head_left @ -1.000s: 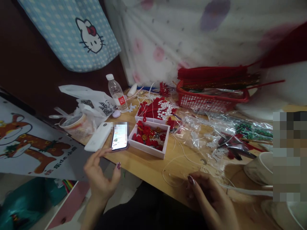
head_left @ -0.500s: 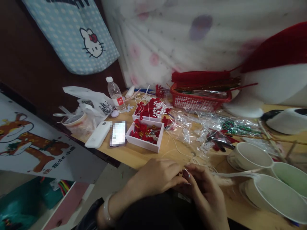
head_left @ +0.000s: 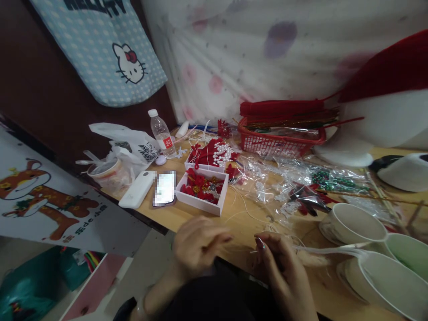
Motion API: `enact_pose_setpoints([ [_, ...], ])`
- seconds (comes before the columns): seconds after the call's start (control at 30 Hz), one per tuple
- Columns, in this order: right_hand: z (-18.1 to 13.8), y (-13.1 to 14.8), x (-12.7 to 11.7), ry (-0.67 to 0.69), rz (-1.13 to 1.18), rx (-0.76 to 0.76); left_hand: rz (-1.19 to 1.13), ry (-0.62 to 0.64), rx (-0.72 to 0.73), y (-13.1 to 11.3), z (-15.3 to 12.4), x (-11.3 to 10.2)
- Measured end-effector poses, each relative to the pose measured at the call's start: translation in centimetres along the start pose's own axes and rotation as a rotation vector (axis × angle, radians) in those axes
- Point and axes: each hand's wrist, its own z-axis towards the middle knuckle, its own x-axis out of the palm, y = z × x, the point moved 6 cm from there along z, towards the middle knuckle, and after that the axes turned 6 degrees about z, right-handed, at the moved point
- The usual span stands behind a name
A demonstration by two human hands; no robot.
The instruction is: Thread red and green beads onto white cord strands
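Note:
My right hand point(head_left: 284, 265) is in a pinch, thumb against fingertips. A short bit of thin white cord point(head_left: 253, 252) sticks out to the left of its thumb. My left hand point(head_left: 197, 245) is apart from it, in front of the white box. Motion smears it, but its fingers look curled and pressed together; whatever they hold is too blurred to make out. Pale loose cord point(head_left: 276, 228) lies on the table just beyond my right hand. Red pieces and gold and white beads point(head_left: 203, 187) fill the open white box point(head_left: 197, 203).
Several cups point(head_left: 356, 223) stand at the right. Clear plastic bags point(head_left: 264, 183) cover the middle back, before a red basket point(head_left: 281, 142). A phone point(head_left: 164, 189), a white power bank or similar case point(head_left: 137, 189), a bottle point(head_left: 162, 133) and a tub point(head_left: 107, 171) are left.
My left hand has moved left, away from my right hand; before, their fingertips were together. My right hand has stayed nearly in place, and the bit of white cord now shows beside it.

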Motion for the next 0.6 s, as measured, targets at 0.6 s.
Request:
enact_pose_setpoints([
  [0.6,-0.5,-0.6,-0.2,-0.121,-0.029,0.113,0.814,-0.149,-0.433,13.6,-4.9,-5.6],
])
